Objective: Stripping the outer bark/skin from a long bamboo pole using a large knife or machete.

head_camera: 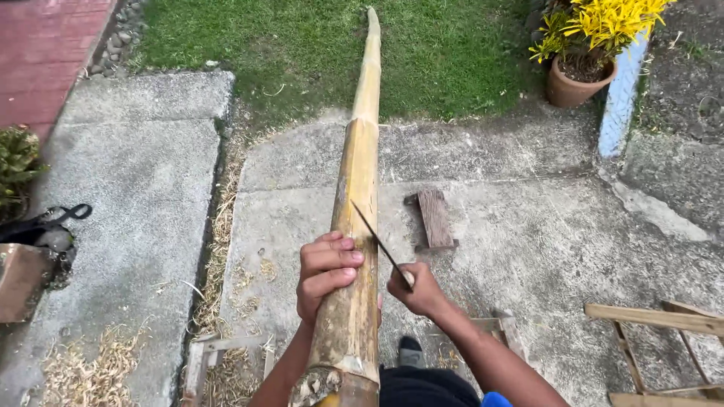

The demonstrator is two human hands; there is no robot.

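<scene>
**Long bamboo pole held while a thin blade rests against it**

While the left hand [326, 273] wraps around a thick bamboo pole [357, 196], its fingers curled shut over the top of the stem, the right hand [419, 291] closes around the handle of a thin dark blade [375, 234]. That blade slants up and to the left from the fist, and its tip meets the right side of the pole just above the left hand.

The pole runs from the bottom centre of the view, near the person's body, straight away across a concrete slab [528, 241] and onto a lawn [422, 53], narrowing toward its far tip. Its skin is yellow-tan with brown streaks and pale scraped patches, ringed by raised nodes. The near cut end looks rough and splintered.

A small slatted wooden piece [435, 218] lies on the concrete just right of the pole. Dry shavings [90, 373] are scattered at lower left. A clay pot of yellow-leaved plants [579, 79] stands at upper right, and pale wooden slats [656, 320] sit at lower right.
</scene>
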